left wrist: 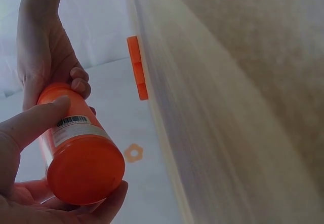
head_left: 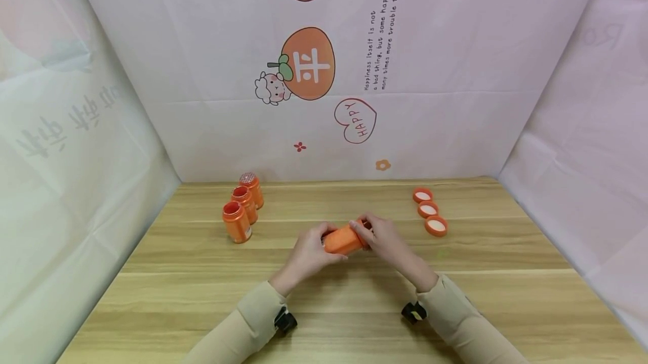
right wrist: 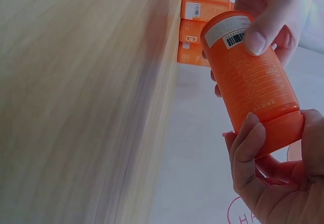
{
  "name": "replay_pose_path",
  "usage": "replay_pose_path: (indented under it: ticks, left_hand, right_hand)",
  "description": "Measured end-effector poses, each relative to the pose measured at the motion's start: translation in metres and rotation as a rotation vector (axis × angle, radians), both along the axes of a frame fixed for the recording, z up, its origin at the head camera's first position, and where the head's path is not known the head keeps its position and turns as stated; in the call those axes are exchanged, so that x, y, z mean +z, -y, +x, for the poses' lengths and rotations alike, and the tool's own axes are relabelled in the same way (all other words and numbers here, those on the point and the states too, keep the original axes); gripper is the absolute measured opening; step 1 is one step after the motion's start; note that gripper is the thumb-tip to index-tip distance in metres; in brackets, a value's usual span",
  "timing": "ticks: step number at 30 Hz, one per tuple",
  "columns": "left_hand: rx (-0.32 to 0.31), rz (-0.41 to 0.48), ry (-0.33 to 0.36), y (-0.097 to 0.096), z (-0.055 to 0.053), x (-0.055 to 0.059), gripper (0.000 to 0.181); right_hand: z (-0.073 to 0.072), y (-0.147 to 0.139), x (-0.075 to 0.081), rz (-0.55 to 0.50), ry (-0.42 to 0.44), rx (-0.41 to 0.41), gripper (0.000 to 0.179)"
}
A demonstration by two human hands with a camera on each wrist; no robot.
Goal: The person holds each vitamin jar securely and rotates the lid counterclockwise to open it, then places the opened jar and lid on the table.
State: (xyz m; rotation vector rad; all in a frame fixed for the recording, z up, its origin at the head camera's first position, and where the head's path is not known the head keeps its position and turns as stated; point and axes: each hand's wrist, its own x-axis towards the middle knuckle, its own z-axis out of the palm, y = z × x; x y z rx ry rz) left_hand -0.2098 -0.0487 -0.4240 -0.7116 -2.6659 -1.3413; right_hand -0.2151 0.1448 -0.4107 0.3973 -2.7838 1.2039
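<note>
An orange bottle is held tilted between both hands above the middle of the table. My left hand grips its body near the base, the thumb lying along the label with a barcode, as the left wrist view shows. Around the cap end, my right hand curls its fingers and thumb. In the right wrist view the orange cap sits on the bottle's mouth, with a thin seam between cap and body. How tightly the cap sits cannot be told.
Three orange bottles stand in a row at the back left; the two nearer ones have uncapped mouths, the farthest a patterned top. At the back right lie three orange caps, pale insides up. A printed cloth hangs behind the wooden table.
</note>
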Motion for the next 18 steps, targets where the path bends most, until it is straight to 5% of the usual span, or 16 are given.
replay_pose_path:
  ticks: [7,18]
  left_hand:
    - [0.002,-0.031,-0.005,-0.0005,0.0015,0.0010,0.054]
    - [0.014,-0.025,-0.018,0.0012,0.0003,0.0016,0.054]
  right_hand:
    - [-0.0003,0.0000,0.0006,-0.032,0.031,0.008,0.038]
    - [-0.0024,-0.0016,-0.0003,0.062,-0.052,0.052,0.038]
